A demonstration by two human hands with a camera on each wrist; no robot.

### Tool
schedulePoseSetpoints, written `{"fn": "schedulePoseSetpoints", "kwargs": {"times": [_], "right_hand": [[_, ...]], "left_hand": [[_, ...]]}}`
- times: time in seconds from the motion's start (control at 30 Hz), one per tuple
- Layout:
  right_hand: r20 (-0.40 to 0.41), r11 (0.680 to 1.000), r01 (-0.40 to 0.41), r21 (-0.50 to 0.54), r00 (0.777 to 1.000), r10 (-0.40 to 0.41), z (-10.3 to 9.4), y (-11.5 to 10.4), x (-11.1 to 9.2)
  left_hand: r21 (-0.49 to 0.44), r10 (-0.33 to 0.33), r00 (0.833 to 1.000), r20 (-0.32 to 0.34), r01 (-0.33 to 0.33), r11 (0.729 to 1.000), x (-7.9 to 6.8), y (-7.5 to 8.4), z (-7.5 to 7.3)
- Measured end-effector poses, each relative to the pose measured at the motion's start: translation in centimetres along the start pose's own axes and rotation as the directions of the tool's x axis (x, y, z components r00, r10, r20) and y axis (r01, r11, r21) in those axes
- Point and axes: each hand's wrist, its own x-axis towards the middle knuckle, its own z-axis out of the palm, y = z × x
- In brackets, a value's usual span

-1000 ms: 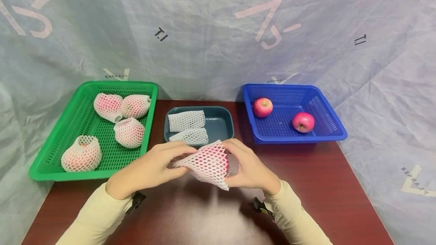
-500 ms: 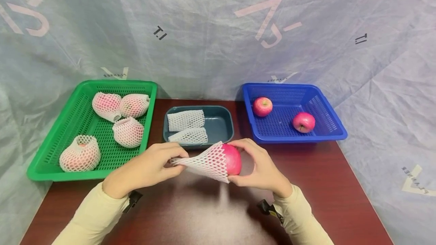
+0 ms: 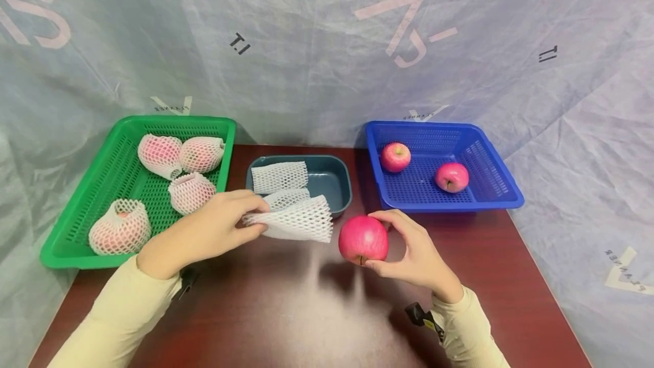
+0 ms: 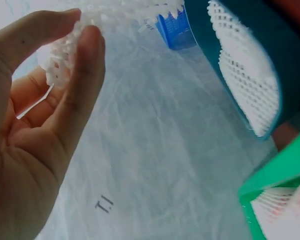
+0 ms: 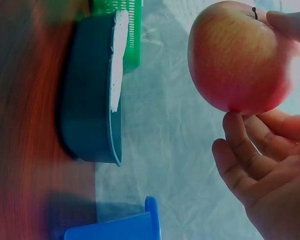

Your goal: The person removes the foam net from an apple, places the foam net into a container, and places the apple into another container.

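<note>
Above one table [image 3: 317, 322], left hand [image 3: 206, 231] pinches one net [image 3: 301, 220], right hand [image 3: 421, 254] grips one apple [image 3: 363, 239].

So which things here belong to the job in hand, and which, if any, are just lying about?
Likely the job:
apple in right hand
net in left hand
spare nets in tray
bare apples in blue basket
netted apples in green basket

Just there:
table
cloth backdrop
</note>
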Motion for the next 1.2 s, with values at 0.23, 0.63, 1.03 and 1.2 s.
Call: {"fn": "schedulePoseSetpoints", "kwargs": {"times": [0.23, 0.63, 1.03, 1.2], "right_hand": [[-0.019, 1.0, 0.005, 0.007, 1.0, -0.005, 0.0, -0.1, -0.4], [-0.015, 0.999, -0.04, 0.004, 0.999, 0.041, -0.2, 0.4, -1.7], [-0.011, 0.997, -0.071, -0.002, 0.997, 0.071, -1.3, -3.3, -1.3], [-0.028, 0.996, -0.082, -0.019, 0.996, 0.082, -1.8, -3.1, -1.6]], "left_hand": [[0.048, -0.048, 0.992, 0.121, 0.042, 0.998, 5.5, -0.8, -0.7], [0.148, -0.311, 0.886, 0.344, 0.276, 0.95, 12.7, -6.6, 3.6], [0.259, -0.374, 0.848, 0.375, 0.292, 0.921, 13.5, -6.5, 5.8], [0.296, -0.336, 0.891, 0.305, 0.247, 0.923, 13.1, -3.9, 3.9]]}}
